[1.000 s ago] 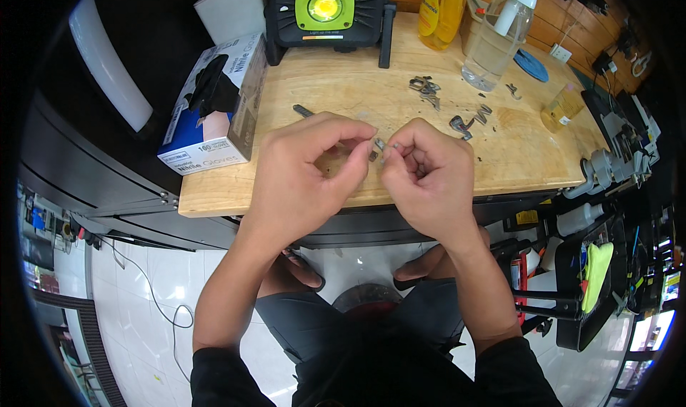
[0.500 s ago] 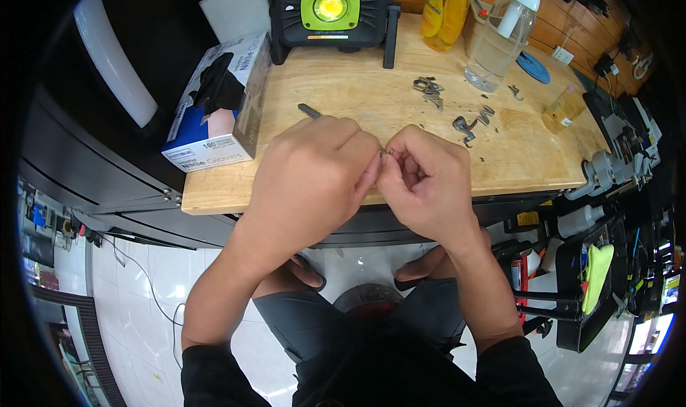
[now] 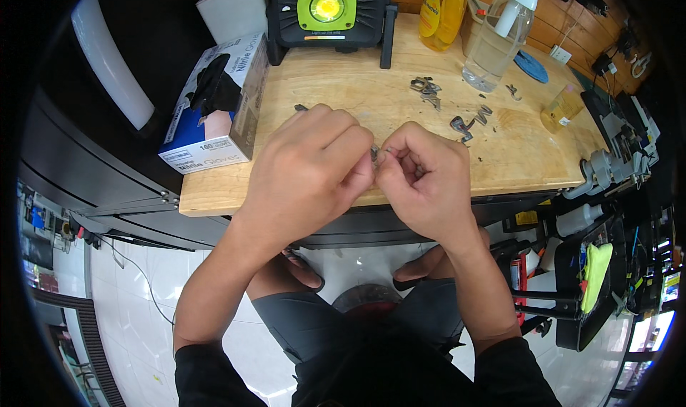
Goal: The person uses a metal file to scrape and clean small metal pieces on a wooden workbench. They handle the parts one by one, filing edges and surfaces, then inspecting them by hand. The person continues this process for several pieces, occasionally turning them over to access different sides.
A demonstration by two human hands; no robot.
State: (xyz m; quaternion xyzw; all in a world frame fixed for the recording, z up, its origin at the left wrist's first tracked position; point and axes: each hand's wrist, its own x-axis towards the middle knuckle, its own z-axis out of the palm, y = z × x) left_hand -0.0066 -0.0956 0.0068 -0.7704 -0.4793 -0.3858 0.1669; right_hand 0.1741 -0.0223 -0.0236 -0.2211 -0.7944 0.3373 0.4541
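Observation:
Over the front edge of the wooden tabletop, my two hands meet with their fingertips pinched together. Between them a small grey piece shows; most of it is covered by the fingers, so its kind cannot be made out. My left hand is closed, its back turned up and its thumb against the piece. My right hand pinches at the same spot with thumb and forefinger, the other fingers curled in. Beyond the right hand lie several silver-grey letter-shaped pieces, with another cluster of such pieces farther back.
A box of gloves stands left on the wooden tabletop. At the back are a lit work lamp, a yellow liquid bottle and a clear spray bottle. A small jar and a blue disc lie right.
My left hand has shifted slightly and its knuckles have turned, now covering most of the dark strip behind it. More of the grey piece shows between the fingertips. My right hand is nearly still.

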